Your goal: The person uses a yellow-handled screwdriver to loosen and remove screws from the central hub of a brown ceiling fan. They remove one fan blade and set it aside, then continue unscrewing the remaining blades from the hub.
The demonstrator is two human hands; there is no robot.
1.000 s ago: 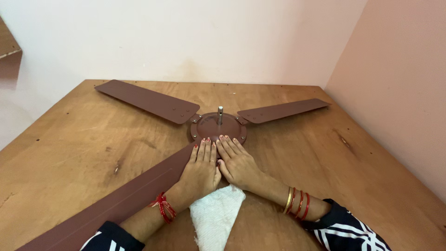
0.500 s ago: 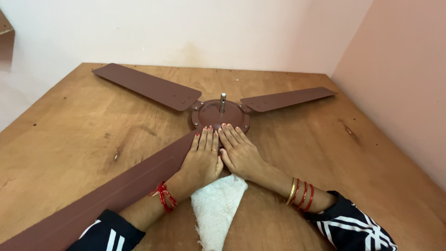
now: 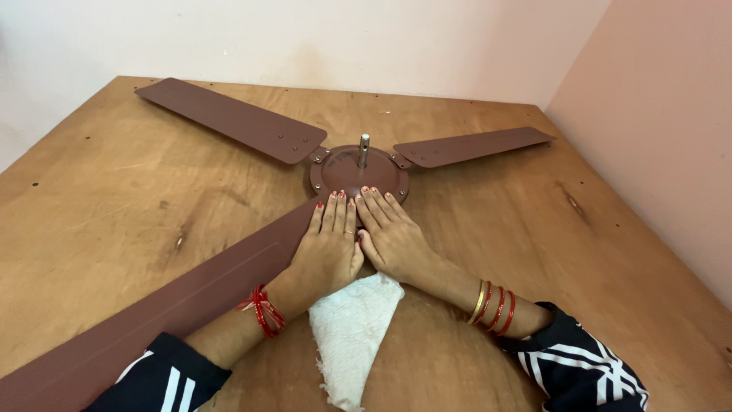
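A brown three-bladed ceiling fan lies flat on a wooden table (image 3: 114,198), its round hub (image 3: 358,169) with a short metal shaft at the centre. My left hand (image 3: 330,244) lies palm down on the root of the near blade (image 3: 175,305), fingertips at the hub's rim. My right hand (image 3: 393,236) rests flat beside it, touching it, fingertips also on the hub's edge. Both hands have straight fingers and hold nothing. A white cloth (image 3: 351,328) lies on the table under my wrists.
Two more blades reach away: one (image 3: 229,118) to the far left, one (image 3: 473,145) to the right. A pale wall runs along the table's back edge, and a pink wall (image 3: 663,114) closes the right side.
The view has shifted a little, so the fan and hands sit slightly higher in frame. My hands stay flat at the hub, nothing taken or released.
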